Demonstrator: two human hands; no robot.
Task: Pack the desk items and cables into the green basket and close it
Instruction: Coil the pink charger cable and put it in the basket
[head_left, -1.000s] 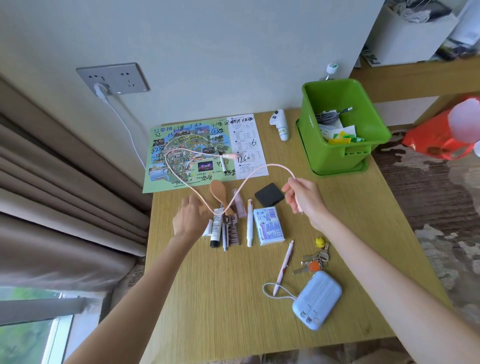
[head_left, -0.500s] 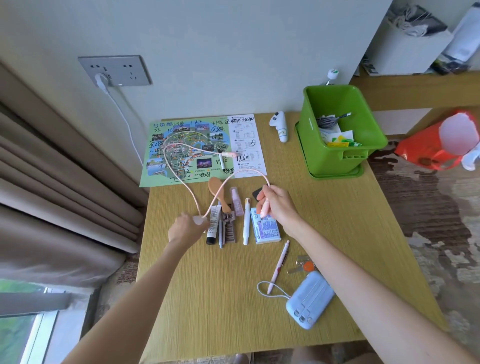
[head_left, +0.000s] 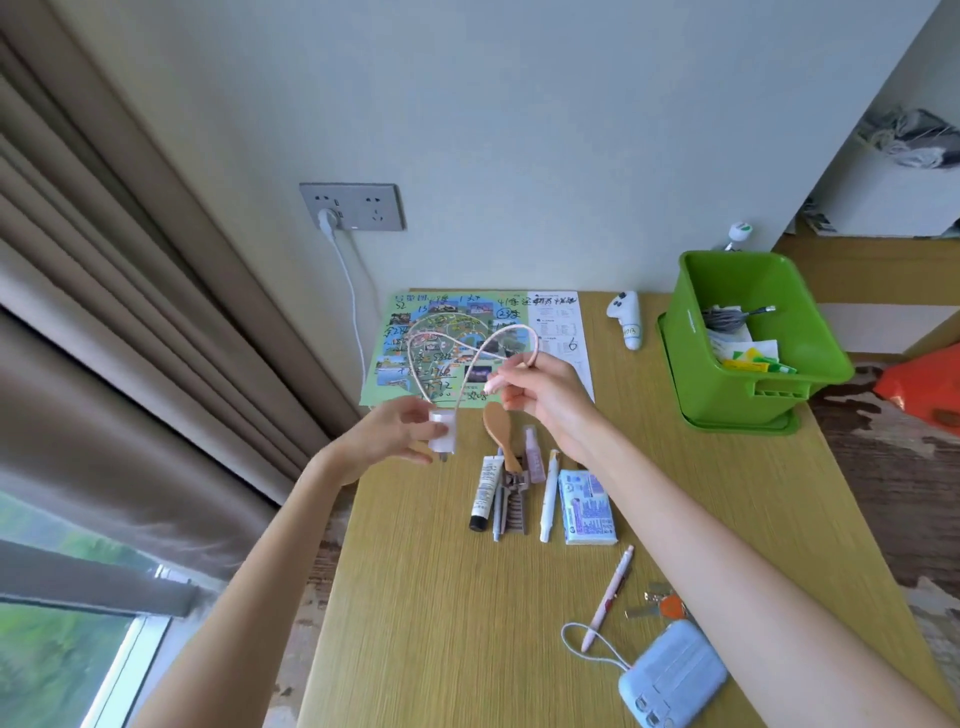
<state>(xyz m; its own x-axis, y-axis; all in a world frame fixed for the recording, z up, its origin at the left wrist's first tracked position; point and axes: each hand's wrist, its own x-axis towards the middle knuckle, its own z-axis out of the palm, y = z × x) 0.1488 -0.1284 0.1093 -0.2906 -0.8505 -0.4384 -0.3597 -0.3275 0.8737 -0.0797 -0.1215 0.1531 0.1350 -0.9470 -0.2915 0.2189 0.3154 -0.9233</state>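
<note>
My left hand (head_left: 392, 431) grips a small white charger plug (head_left: 442, 437) lifted above the desk. A pink cable (head_left: 415, 358) loops up from the plug over the map, and my right hand (head_left: 540, 392) pinches its other end. The green basket (head_left: 748, 338) stands open at the desk's back right with a grey cable and papers inside. Its lid lies under it. On the desk lie a wooden brush (head_left: 498, 431), a tube (head_left: 483, 491), a white pen (head_left: 548, 493), a tissue pack (head_left: 587, 506), a pink pen (head_left: 610, 595), keys (head_left: 660, 605) and a blue power bank (head_left: 672, 680).
A colourful map (head_left: 467, 332) lies flat at the back of the wooden desk (head_left: 415, 623). A white controller-shaped item (head_left: 626, 317) sits left of the basket. A wall socket (head_left: 353, 207) holds a white plug and cord. Curtains hang at left; a red bag (head_left: 924, 389) lies at right.
Both hands rose off the desk with the plug and cable. My right hand moved back and left, so the pink loop is smaller. The view tilted up and left.
</note>
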